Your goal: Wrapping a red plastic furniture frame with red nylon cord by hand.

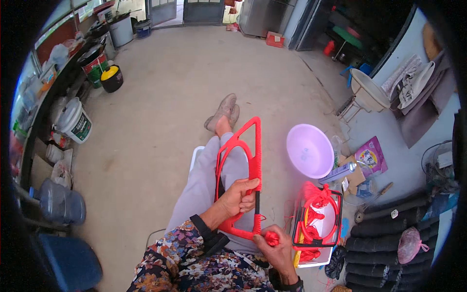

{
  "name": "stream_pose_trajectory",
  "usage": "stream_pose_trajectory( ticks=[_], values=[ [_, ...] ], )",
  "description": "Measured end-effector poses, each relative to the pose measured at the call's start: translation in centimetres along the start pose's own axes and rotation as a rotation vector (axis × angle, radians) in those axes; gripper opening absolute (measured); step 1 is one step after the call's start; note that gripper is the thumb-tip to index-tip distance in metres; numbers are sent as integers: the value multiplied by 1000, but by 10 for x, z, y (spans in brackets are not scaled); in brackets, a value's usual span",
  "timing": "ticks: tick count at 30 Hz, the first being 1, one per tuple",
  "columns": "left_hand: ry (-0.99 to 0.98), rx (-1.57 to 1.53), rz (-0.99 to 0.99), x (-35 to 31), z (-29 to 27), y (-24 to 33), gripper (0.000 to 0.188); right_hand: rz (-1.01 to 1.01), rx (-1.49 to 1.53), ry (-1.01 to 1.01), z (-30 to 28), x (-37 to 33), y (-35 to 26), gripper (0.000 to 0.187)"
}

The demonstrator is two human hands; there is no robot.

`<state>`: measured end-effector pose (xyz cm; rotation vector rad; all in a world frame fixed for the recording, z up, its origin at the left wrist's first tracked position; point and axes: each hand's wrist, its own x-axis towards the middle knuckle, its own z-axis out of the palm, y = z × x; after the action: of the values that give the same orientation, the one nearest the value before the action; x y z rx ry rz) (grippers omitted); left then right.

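Note:
A frame (256, 165) with a rounded inner loop stands tilted over my lap, mostly wrapped in red cord. Along its right side a short stretch of bare black shows. My left hand (236, 198) is closed around that side, just above the black stretch. By the frame's lower right corner, my right hand (279, 247) is closed on a small bundle of red cord (272, 238), its fingertips near the wrapped corner. How the cord runs from bundle to frame is hard to make out.
On my right, a white box (315, 264) holds red cord, with a black-and-red frame (335, 219) on top. Beyond it are a purple basin (310, 151), a spray can (338, 172) and stacked black rolls (384, 243). Buckets (78, 121) and a water jug (61, 202) line the left.

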<state>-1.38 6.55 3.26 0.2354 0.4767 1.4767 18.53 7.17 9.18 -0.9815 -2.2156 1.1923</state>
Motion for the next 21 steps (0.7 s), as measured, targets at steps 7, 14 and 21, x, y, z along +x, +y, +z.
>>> stream_pose_trajectory(
  ticks=[7, 14, 21],
  values=[
    [83, 47, -41, -10, -30, -7, 24, 216, 98, -294, 19, 8, 5, 23],
    [87, 11, -28, -29, -12, -8, 23, 11, 87, -333, 12, 9, -17, 27],
    [252, -122, -74, -35, -26, -17, 33, 153, 146, -308, 19, 10, -10, 27]
  ],
)
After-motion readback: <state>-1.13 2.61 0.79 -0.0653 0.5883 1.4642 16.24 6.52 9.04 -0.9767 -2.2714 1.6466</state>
